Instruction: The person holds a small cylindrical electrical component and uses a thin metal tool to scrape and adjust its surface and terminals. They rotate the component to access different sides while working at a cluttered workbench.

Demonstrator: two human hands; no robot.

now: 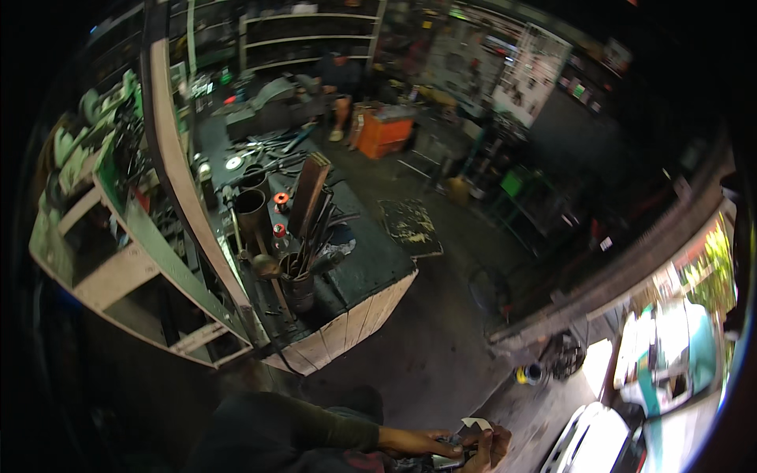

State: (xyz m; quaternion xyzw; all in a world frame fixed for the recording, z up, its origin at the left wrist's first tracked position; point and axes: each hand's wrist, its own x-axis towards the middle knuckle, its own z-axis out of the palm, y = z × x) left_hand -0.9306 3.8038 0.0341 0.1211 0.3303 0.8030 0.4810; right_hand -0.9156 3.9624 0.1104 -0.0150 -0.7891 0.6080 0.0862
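At the bottom of the view my left hand (414,441) and my right hand (490,445) are close together around a small dark object (457,451) with a white piece (475,423) sticking up from it. My left forearm wears a dark long sleeve (315,430). Fingers of both hands curl onto the object. What the object is cannot be told in the dim light.
A workbench (371,303) with a dark top and pale wooden side stands ahead left, loaded with metal pipes, cans (298,288) and tools. Shelving (118,268) runs along the left. A person (341,87) sits far back near an orange box (384,130). Vehicles (654,370) show at right.
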